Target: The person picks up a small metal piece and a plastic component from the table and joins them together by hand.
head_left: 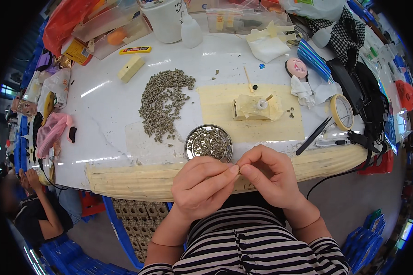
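Observation:
My left hand [202, 185] and my right hand [271, 176] meet at the table's front edge, their fingertips pinched together. Between them is something tiny, mostly hidden by the fingers, too small to name. Just beyond my left hand stands a round metal dish [186, 145] with many small metallic pieces [209, 143] in it. A large heap of similar small grey-brown pieces [163, 103] lies on the white table, farther left. Behind the dish, a tape-covered block [250, 110] with a small white nozzle-like piece [261, 104] on top rests on a yellowish sheet [215, 98].
Tape pads the table's front edge [133, 181]. To the right lie black tweezers [313, 136], a utility knife [332, 143] and a tape roll [342, 112]. A white bucket [165, 20] and squeeze bottle [191, 32] stand behind. Below left is a blue crate [119, 231]; another person [41, 206] sits beyond.

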